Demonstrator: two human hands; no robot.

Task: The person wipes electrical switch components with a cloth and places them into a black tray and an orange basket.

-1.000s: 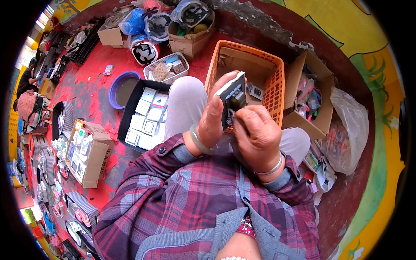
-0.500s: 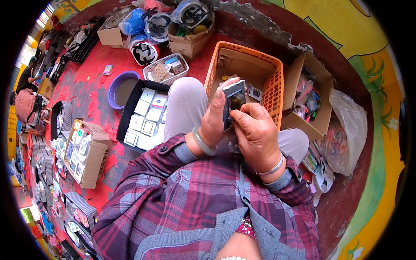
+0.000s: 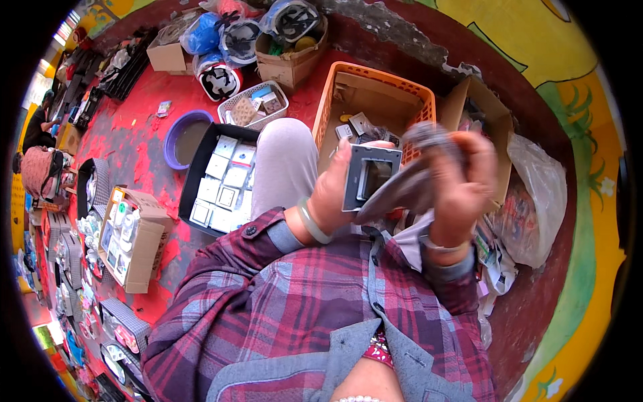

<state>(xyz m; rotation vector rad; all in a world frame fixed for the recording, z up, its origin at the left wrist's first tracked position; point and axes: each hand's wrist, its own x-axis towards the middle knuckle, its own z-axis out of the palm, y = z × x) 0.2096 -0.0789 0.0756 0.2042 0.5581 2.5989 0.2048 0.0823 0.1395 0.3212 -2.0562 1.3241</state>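
A square grey switch frame [image 3: 370,176] is sitting upright in front of the person's chest, and the left hand [image 3: 338,191] is gripping it by its left edge, fingers curled round the back. The right hand [image 3: 462,181] is closing round a dark, blurred tool [image 3: 402,191] (too smeared to tell what kind) whose tip is touching the frame's lower right corner.

Just beyond both hands an orange basket [image 3: 375,100] is holding loose plates and small parts. To the right of the right hand a cardboard box [image 3: 482,114] is standing open, with a clear plastic bag [image 3: 536,201] slumping beside it. To the left of the left hand, past the person's grey-trousered knee [image 3: 284,161], a black tray [image 3: 218,181] is lying on the red floor [image 3: 134,141], filled with rows of white switch plates. Farther left a purple bowl [image 3: 179,137] is resting near the tray, and a white mesh basket [image 3: 254,106] is sitting beyond it. Below the left hand, well apart, another cardboard box [image 3: 134,234] is carrying packed fittings.
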